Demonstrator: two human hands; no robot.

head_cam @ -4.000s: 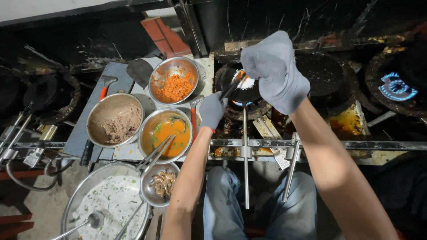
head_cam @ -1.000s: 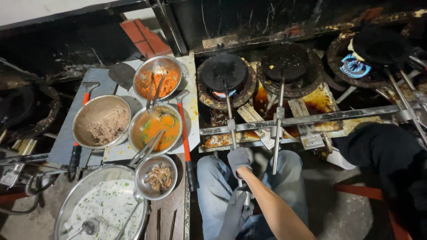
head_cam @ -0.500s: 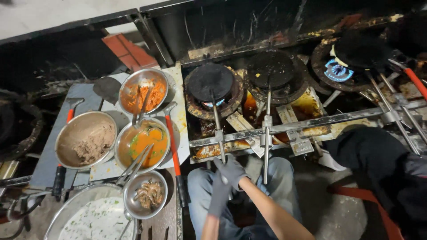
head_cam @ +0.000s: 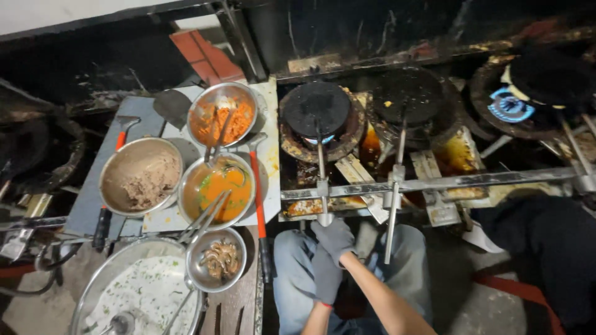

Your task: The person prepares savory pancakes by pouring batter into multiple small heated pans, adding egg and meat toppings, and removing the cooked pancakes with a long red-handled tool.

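At six o'clock in our view, both our gloved hands sit low over our lap, just below the front rail of the stove point(head_cam: 434, 183). Our right hand point(head_cam: 335, 238) reaches up toward the end of the long handle of the small black pan point(head_cam: 316, 109); its fingers point(head_cam: 324, 227) are bent and lie right at the handle's tip, but we cannot tell whether they have closed on it. Our left hand point(head_cam: 325, 278) hangs just beneath the right, its fingers pointing down and loosely curled, gripping nothing that we can see. That pan sits on the burner at twelve o'clock from our hands, a blue flame showing under its near edge. Beside it at one o'clock rests a second black pan point(head_cam: 415, 93), its handle running back toward us. Far off at two o'clock a third burner point(head_cam: 509, 104) burns blue. At nine to eleven o'clock stand steel bowls: one of orange shreds point(head_cam: 223, 115), one of orange sauce point(head_cam: 217, 190), one of brown mince point(head_cam: 141, 177), a small one of brownish pieces point(head_cam: 216, 259) and a big pan of white, herb-flecked mixture point(head_cam: 138, 291).
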